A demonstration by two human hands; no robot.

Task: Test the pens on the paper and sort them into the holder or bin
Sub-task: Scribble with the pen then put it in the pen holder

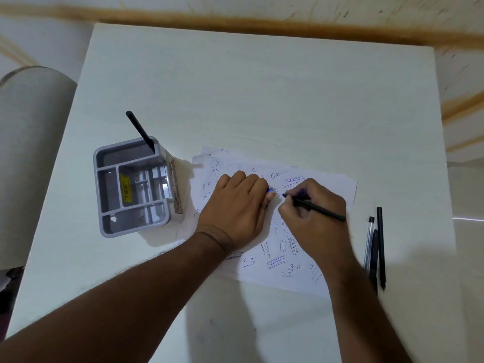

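A right hand (311, 221) grips a black pen (314, 207), tip on the scribbled paper (337, 184).

The left hand (235, 210) presses the sheet, curled around what may be a blue cap (269, 190). Left, a grey holder (133, 187) keeps 1 black pen (140, 132); right, 3 pens (375, 247) lie on the white table (262, 87).

white table (262, 87) | grey rounded chair back (31, 153) at its left | tan-streaked pale floor (461, 74) beyond

Head camera looks steeply down, close, over the white table (262, 87).
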